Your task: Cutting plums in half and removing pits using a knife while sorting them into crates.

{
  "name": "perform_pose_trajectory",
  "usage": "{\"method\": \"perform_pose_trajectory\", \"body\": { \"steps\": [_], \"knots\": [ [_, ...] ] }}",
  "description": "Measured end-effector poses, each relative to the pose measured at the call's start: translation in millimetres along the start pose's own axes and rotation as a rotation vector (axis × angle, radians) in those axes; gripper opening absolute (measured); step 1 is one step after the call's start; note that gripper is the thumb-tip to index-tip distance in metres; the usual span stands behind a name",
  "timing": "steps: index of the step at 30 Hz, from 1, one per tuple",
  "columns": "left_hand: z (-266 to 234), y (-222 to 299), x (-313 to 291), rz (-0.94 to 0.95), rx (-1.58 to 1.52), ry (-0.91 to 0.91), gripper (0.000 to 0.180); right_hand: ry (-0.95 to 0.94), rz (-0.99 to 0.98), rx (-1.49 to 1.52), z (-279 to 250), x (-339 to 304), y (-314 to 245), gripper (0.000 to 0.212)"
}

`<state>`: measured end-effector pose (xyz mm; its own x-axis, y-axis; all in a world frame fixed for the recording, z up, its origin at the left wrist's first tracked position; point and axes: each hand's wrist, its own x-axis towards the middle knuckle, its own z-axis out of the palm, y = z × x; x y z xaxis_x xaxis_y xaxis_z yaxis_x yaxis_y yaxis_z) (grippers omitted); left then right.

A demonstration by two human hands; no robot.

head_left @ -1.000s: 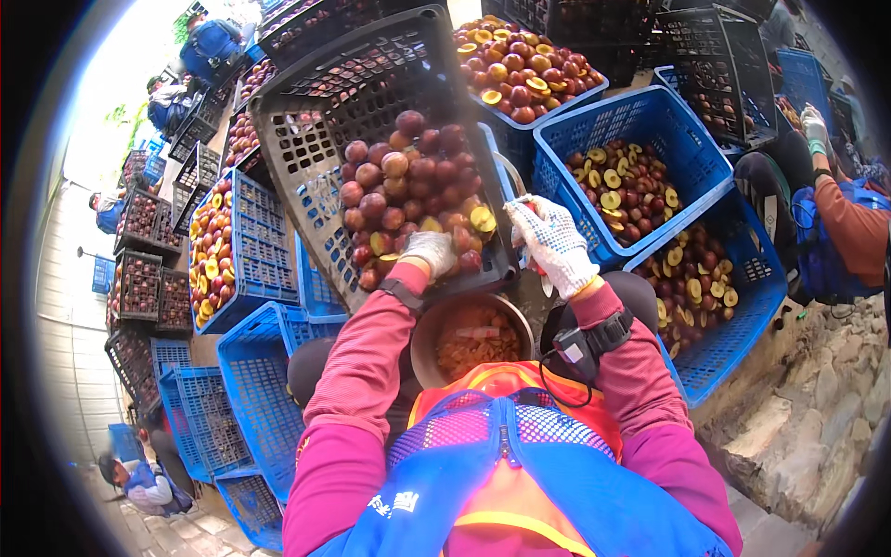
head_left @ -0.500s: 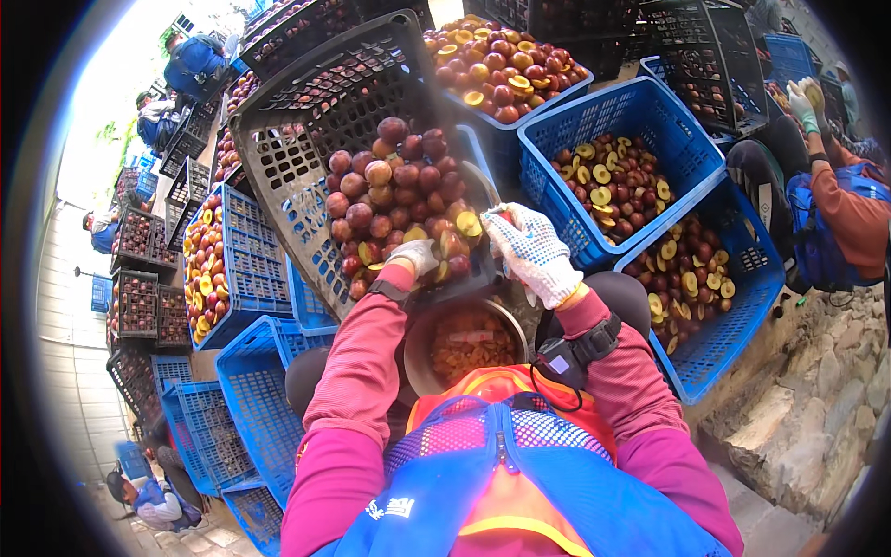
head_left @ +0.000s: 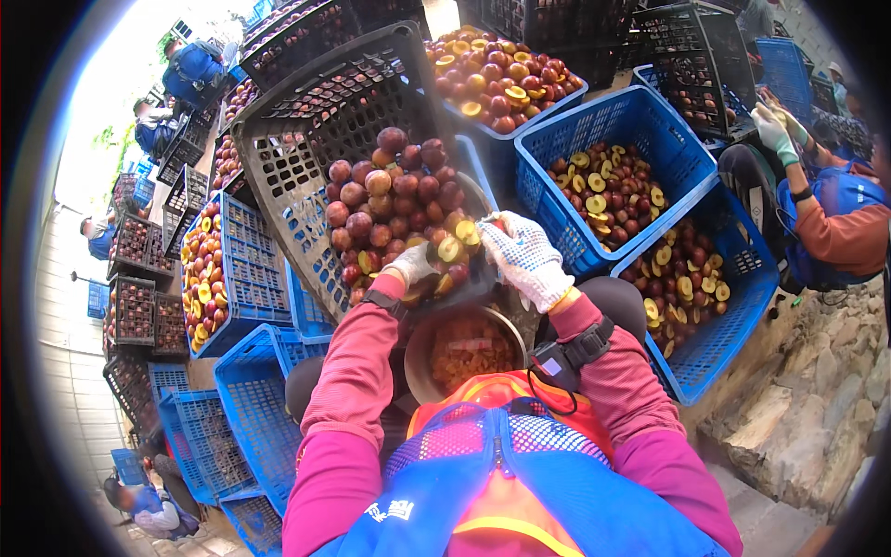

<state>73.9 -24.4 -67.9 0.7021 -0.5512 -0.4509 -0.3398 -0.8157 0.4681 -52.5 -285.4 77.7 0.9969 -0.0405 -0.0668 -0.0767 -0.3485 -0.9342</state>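
Observation:
A tilted black crate (head_left: 288, 195) in front of me holds a heap of whole plums (head_left: 394, 190), with several cut plums at its near right corner. My left hand (head_left: 414, 264), in a white glove, reaches in at the heap's lower edge; its fingertips are hidden among the fruit. Beside the crate's right side, my right hand (head_left: 527, 260) wears a white dotted glove, its fingers closed. A small reddish bit shows at those fingers, too small to name. Below both hands, a round metal bowl (head_left: 419, 364) contains orange-brown pieces.
To the right stand two blue crates (head_left: 617, 102) (head_left: 742, 320) with halved plums. A heaped blue crate (head_left: 520, 135) is behind them. Another blue crate of halves (head_left: 251, 269) and an open blue crate (head_left: 264, 399) stand left. A co-worker (head_left: 831, 204) sits at right, near a stone edge (head_left: 789, 418).
My right hand has shifted slightly left and down, its fingers still closed. My left hand stays at the plums, moved a little. The co-worker's gloved hands at right have come lower and left.

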Motion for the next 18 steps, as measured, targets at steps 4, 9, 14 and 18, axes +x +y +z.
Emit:
{"method": "perform_pose_trajectory", "body": {
  "steps": [4,9,14,18],
  "knots": [
    [3.9,-13.1,-11.5,-0.01,-0.164,0.093,0.055,-0.04,0.017,-0.038,2.3,-2.4,-12.2,0.031],
    [-27.7,26.7,-81.1,0.151,-0.553,0.433,0.06,-0.049,-0.18,-0.064,10.9,-15.9,-2.1,0.028],
    [-52.8,53.8,-192.2,0.279,-0.852,0.52,0.068,-0.075,-0.343,-0.036,51.7,-58.5,-48.3,0.03],
    [-46.2,69.6,-271.1,0.348,-1.15,0.554,0.076,0.01,-0.559,-0.11,104.7,-104.3,-58.4,0.034]
  ]
}}
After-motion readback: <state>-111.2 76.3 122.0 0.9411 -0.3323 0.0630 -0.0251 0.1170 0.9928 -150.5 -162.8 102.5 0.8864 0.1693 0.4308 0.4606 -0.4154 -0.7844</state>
